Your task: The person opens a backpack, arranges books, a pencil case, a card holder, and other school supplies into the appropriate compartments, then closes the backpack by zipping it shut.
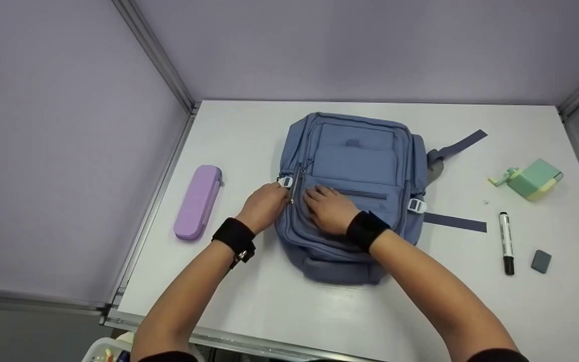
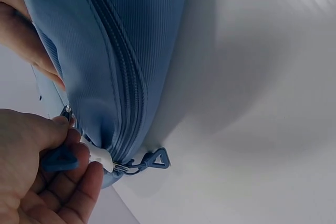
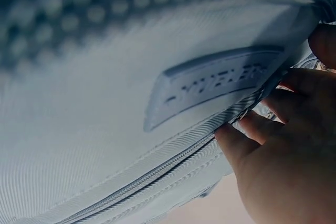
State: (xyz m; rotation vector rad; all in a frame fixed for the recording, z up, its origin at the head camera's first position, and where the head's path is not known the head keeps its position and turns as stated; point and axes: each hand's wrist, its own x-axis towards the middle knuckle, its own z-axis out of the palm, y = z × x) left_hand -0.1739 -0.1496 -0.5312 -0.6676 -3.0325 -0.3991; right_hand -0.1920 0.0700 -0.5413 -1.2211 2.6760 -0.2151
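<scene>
A blue backpack (image 1: 357, 166) lies on the table with its front facing up. At its left side, my left hand (image 1: 264, 206) pinches a zipper pull (image 2: 60, 159) between thumb and finger. Close to those fingers are a white buckle (image 2: 100, 157) and a second blue zipper pull (image 2: 158, 158), hanging loose. My right hand (image 1: 332, 208) rests on the front of the bag, its fingertips touching the fabric beside the front pocket zipper (image 3: 157, 170). A label patch (image 3: 218, 85) shows near that hand in the right wrist view.
A purple pencil case (image 1: 198, 201) lies left of the bag. Rightward are a strap (image 1: 455, 222), a green pencil sharpener with a crank (image 1: 533, 181), a marker (image 1: 506, 244) and a dark eraser (image 1: 541, 261). Below the table's front edge sits a white bin (image 1: 101, 347).
</scene>
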